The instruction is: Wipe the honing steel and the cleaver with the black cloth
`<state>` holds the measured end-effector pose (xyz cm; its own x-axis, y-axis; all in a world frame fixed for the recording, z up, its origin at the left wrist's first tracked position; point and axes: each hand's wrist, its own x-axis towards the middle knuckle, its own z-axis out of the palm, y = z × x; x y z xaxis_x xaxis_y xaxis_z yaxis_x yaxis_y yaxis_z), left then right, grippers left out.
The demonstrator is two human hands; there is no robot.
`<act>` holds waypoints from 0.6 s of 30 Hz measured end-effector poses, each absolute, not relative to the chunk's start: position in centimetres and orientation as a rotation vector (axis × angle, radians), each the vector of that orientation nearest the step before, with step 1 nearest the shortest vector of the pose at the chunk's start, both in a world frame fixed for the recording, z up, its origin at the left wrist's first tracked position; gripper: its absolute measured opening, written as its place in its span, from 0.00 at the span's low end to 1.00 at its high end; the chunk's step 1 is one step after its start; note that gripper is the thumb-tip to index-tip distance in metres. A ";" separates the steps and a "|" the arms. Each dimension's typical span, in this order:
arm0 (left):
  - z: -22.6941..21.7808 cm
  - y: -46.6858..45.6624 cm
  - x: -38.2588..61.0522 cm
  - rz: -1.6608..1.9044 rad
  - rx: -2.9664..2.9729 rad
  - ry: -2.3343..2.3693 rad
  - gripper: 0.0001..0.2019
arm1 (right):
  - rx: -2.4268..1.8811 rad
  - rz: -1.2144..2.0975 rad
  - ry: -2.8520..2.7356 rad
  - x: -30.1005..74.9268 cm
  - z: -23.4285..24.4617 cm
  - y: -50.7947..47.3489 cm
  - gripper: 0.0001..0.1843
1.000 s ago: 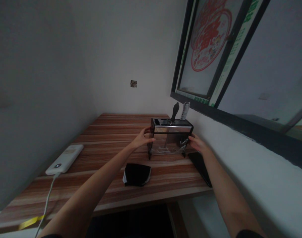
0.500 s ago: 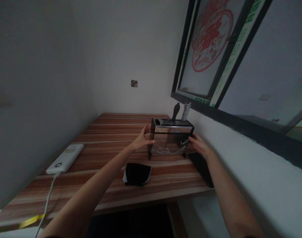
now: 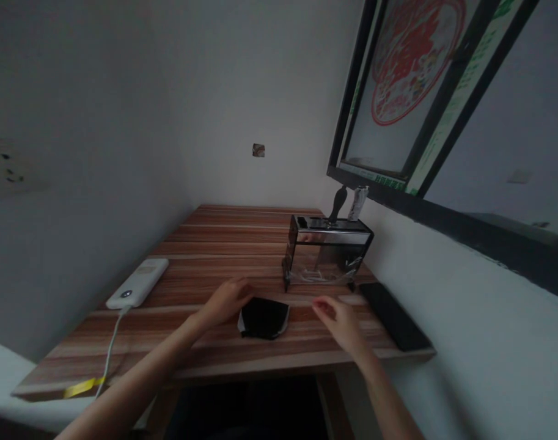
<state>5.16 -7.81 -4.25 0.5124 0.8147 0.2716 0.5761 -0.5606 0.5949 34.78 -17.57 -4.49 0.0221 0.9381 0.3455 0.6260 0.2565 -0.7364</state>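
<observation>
My left hand (image 3: 227, 299) hovers at the upper left corner of a small black folded piece (image 3: 263, 318) with pale edges, perhaps cloth. Its fingers are loosely bent and hold nothing I can see; whether they touch the piece is unclear. To the right of that piece, my right hand (image 3: 336, 316) is over the table with curled, parted fingers and nothing in them. Behind both hands stands a knife block (image 3: 327, 263) with a clear front and a dark top. A black handle (image 3: 338, 203) and a wrapped, silvery-grey handle (image 3: 358, 203) stick up from its slots.
A black flat slab, like a phone (image 3: 395, 315), lies at the right edge of the wood-grain table (image 3: 223, 238). On the left rests a white power bank (image 3: 139, 283) with a white cable (image 3: 110, 354). Yellow tape (image 3: 84, 387) marks the front edge. A window frame (image 3: 389, 183) slants above the right wall.
Both hands have let go of the knife block's sides and come back towards me, the left to the black piece, the right beside it. The view has shifted slightly left.
</observation>
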 end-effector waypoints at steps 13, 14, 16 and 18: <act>-4.3 -9.2 5.3 0.498 2.410 1.360 0.04 | -1.722 0.129 -1.861 27.0 -6.1 -15.5 0.03; -4.2 -9.4 5.4 0.486 2.410 1.358 0.04 | -1.710 0.154 -1.854 27.1 -6.2 -15.5 0.04; -4.0 -9.8 5.8 0.464 2.409 1.352 0.05 | -1.674 0.200 -1.819 27.5 -6.5 -15.4 0.06; -3.8 -10.0 6.5 0.455 2.404 1.343 0.06 | -1.625 0.259 -1.769 28.2 -6.7 -15.4 0.06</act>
<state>6.53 -10.02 -3.82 0.4994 0.8597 0.1071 0.7477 -0.4901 0.4481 28.20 -15.42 -6.75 0.0432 0.9321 0.3597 0.7898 0.1886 -0.5836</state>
